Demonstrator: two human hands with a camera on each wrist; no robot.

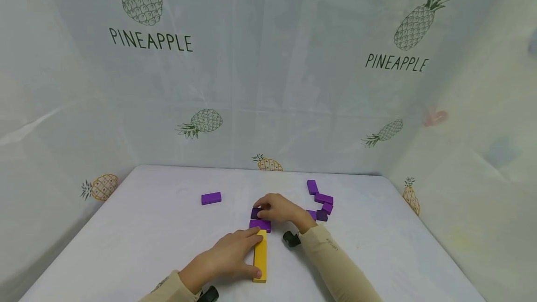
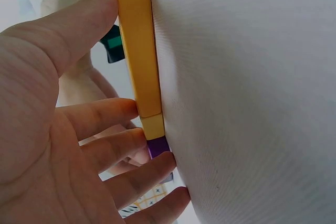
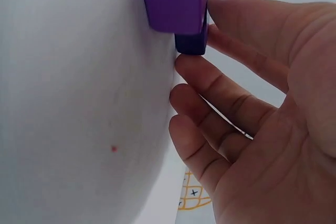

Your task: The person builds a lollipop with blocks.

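Note:
My left hand (image 1: 230, 253) lies along the left side of a yellow bar (image 1: 260, 257), thumb at its near end and a fingertip at its far end. In the left wrist view its fairly straight fingers touch one long side of the bar (image 2: 137, 51), which shows a seam. A purple block (image 1: 261, 226) lies crosswise beyond the bar. Just past that, my right hand (image 1: 280, 209) pinches a dark purple block (image 1: 255, 213) between thumb and finger. The right wrist view shows this dark block (image 3: 190, 44) behind the purple block (image 3: 173, 3).
A lone purple block (image 1: 211, 198) lies at the back left of the white table (image 1: 159, 227). On the right, several purple blocks (image 1: 324, 198) form a crooked chain, with a dark one (image 1: 321, 216) at its near end. A pineapple-print sheet (image 1: 268, 83) hangs behind.

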